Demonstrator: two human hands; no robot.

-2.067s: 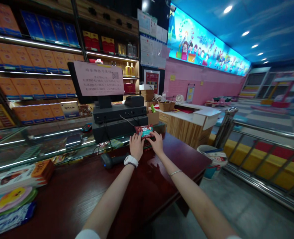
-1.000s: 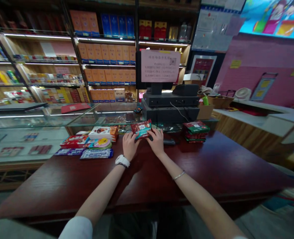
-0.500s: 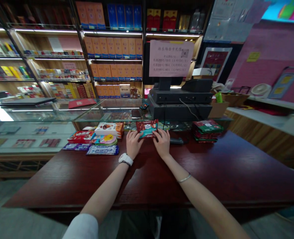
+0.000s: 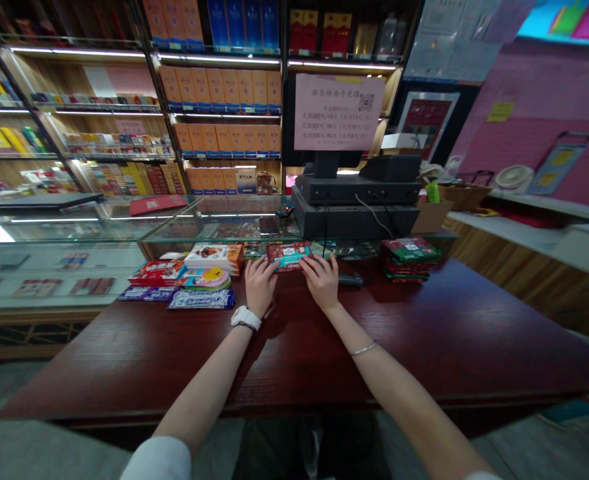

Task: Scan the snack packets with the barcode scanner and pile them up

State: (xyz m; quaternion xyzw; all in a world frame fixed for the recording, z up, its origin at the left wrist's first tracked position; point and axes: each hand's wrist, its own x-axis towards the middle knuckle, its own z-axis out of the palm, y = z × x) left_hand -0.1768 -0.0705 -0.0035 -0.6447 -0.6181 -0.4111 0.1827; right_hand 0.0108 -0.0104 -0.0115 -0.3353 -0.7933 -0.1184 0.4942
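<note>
A red and teal snack packet (image 4: 288,254) is at the far side of the brown table, between my two hands. My left hand (image 4: 260,283) grips its left edge, the fingers bent over the wrapper. On its right lower corner my right hand (image 4: 320,279) has thumb and fingers closed. Left of my left hand lie a white and orange box (image 4: 215,257), a red packet (image 4: 156,272), a round-ended colourful pack (image 4: 203,278) and a blue-and-white wrapped bar (image 4: 201,299). A stack of green and red packets (image 4: 410,257) stands to the right.
A dark handheld device (image 4: 349,279) lies just right of my right hand. Behind the table stand a glass display case (image 4: 214,220) and a cash register (image 4: 357,207) with a monitor bearing a paper notice (image 4: 338,112). Shelves of boxes (image 4: 224,88) line the back wall.
The packet now appears lower and tipped further back toward the table, both hands still on it. The whole view has shifted slightly.
</note>
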